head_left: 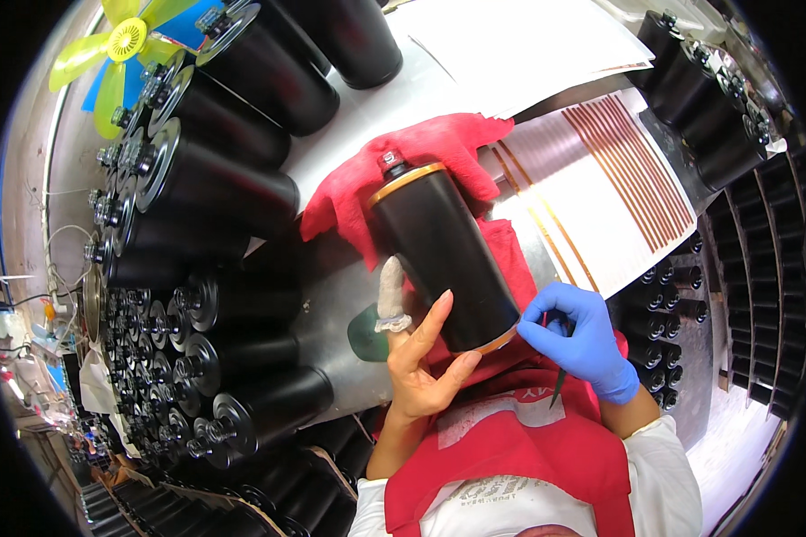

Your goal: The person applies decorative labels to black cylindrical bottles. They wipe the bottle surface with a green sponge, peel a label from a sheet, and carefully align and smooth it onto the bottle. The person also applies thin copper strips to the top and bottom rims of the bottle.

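A black cylindrical bottle (448, 255) lies tilted on a red cloth (412, 143), its clear-topped neck pointing away from me. A copper-coloured band rings its shoulder, and another runs along its near end. My left hand (421, 367) grips the bottle's near left side, thumb at the bottom rim. One of its fingers wears a whitish cover. At the near right rim my right hand (582, 336), in a blue glove, has thumb and forefinger pinched together. From its curled fingers sticks a dark pointed tool (558, 389); its exact kind is unclear.
A white sheet (631, 188) with copper-coloured strips lies right of the bottle on the metal table (327, 313). Many black bottles (215, 179) crowd the left side, and others (707, 107) stand far right. A yellow-bladed fan (125, 40) is at upper left.
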`<state>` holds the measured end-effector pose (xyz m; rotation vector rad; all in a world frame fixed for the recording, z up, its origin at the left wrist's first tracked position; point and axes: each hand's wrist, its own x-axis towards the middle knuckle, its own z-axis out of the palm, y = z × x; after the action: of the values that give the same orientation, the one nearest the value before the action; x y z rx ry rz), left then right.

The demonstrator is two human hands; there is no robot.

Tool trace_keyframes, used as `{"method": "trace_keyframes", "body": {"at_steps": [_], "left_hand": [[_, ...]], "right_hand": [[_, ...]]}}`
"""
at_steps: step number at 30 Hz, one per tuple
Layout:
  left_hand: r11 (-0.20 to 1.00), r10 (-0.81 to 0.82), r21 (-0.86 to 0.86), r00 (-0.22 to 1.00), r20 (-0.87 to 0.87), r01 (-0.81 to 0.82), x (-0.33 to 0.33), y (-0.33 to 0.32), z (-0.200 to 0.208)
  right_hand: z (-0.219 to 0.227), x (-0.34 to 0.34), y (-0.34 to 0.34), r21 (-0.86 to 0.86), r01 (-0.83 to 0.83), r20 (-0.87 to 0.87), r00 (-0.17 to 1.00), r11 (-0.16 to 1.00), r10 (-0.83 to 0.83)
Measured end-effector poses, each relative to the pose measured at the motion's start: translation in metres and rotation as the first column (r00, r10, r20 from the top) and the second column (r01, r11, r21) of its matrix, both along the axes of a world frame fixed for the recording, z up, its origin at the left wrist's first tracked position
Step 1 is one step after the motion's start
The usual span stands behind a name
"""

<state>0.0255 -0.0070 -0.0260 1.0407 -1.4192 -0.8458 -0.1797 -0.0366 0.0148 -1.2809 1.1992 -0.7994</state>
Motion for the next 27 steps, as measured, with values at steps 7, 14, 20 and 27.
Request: {"method": "trace_keyframes", "body": {"at_steps": [7,14,20,27], "left_hand": [[0.999,-0.028,0.043,0.999,-0.03,0.03,0.002,0.004,-0.003],[0.998,0.055,-0.015,0.938,0.343,-0.054,-0.021,0.006,0.024],[0.973,0.207,-0.203,0.806,0.554,-0.11,-0.02,0.001,0.021],[0.992,0.117,-0.086,0.914,0.387,-0.09,-0.002,0.017,-0.009]], "right_hand": [[-0.009,-0.004,-0.005,0.048,0.024,0.009,1.0,0.999,-0.024],[-0.011,-0.01,-0.006,0.085,0.026,0.091,0.995,0.996,-0.034],[-0.023,-0.002,-0.015,0.183,-0.092,0.153,0.986,0.979,0.064],[-0.053,-0.038,-0.029,0.624,0.117,0.554,0.631,0.773,-0.543]]}}
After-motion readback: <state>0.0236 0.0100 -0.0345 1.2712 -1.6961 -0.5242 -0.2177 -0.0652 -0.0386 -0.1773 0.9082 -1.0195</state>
